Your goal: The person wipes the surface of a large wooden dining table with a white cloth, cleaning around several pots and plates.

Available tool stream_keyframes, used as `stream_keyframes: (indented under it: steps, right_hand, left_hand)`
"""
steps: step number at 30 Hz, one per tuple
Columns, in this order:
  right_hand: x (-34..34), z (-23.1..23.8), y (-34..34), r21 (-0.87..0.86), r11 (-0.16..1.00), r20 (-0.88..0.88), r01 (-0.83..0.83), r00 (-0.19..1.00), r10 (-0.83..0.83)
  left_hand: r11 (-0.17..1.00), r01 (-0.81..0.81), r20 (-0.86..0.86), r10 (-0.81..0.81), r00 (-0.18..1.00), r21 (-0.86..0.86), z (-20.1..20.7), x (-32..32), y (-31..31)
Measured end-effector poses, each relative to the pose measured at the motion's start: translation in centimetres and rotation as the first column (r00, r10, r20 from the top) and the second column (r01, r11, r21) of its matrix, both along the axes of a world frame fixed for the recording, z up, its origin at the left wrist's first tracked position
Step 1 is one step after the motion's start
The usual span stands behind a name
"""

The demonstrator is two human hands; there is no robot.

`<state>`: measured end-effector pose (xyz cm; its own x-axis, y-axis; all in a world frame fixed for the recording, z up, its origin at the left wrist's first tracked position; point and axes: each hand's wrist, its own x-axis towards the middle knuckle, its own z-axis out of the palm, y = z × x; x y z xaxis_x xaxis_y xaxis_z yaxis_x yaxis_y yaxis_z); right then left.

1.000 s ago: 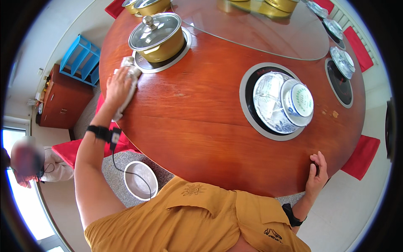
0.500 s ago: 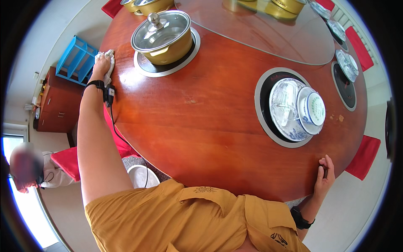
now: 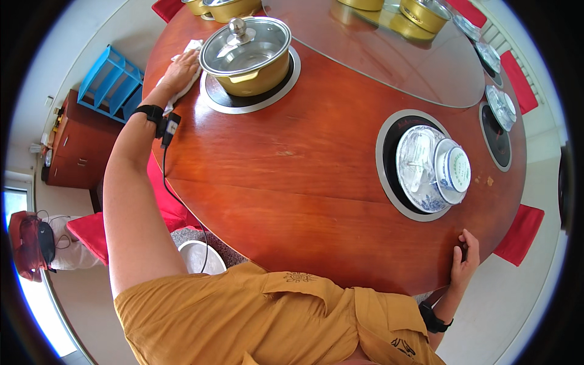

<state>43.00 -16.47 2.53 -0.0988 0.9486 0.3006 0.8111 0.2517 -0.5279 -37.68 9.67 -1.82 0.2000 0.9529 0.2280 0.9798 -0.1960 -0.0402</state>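
Both hands are on the round wooden table (image 3: 316, 182). Far out along the table's left edge, the left hand (image 3: 180, 72) lies flat with fingers together, pressing down on a white cloth (image 3: 190, 50) that shows beyond the fingertips and under the palm, just beside the nearest hob ring. A black wrist strap (image 3: 152, 113) with a small device and a thin black cable sits on that forearm. The right hand (image 3: 463, 260) rests at the near right rim of the table, fingers loosely spread and laid over the edge, holding nothing.

No packages, labels or signs can be made out on the table.

Just right of the cloth stands a gold pot (image 3: 248, 53) with a glass lid and a metal knob, set on a round inset hob (image 3: 250, 91) with a steel ring; what is inside the pot cannot be told through the lid. To the right, a second inset hob (image 3: 389, 176) carries a blue-and-white plate (image 3: 418, 170) with a blue-and-white bowl (image 3: 453, 171) tilted against it, both seemingly wrapped in clear film. More gold pots (image 3: 426, 13) stand on the glass turntable (image 3: 377, 55) at the far side. Off the table to the left are a blue rack (image 3: 112, 82) on a wooden cabinet (image 3: 70, 146), and a white bin (image 3: 198, 257) on the floor below the table edge.
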Motion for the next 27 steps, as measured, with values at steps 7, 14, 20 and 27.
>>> stream_keyframes:
  steps: [7,14,20,27]
  right_hand:
    - [0.0,-0.3,-0.4,0.003,0.999,-0.017,0.044,0.999,-0.044]
    - [0.2,-0.4,-0.7,0.011,0.998,-0.03,0.056,0.998,-0.055]
    - [0.0,-0.3,-0.4,0.036,0.999,-0.04,0.001,0.999,0.001]
    - [-0.3,0.0,-0.8,0.039,0.998,-0.059,0.042,0.997,-0.039]
  left_hand:
    - [0.987,0.099,0.045,-0.094,0.995,-0.126,3.4,7.7,-5.9]
    - [0.975,-0.216,-0.215,0.199,0.956,-0.055,0.5,2.5,-4.6]
    - [0.814,-0.575,-0.238,0.545,0.804,-0.079,-1.5,-7.3,-3.9]
    - [0.61,-0.769,-0.131,0.761,0.636,-0.19,-1.7,-6.7,-6.3]
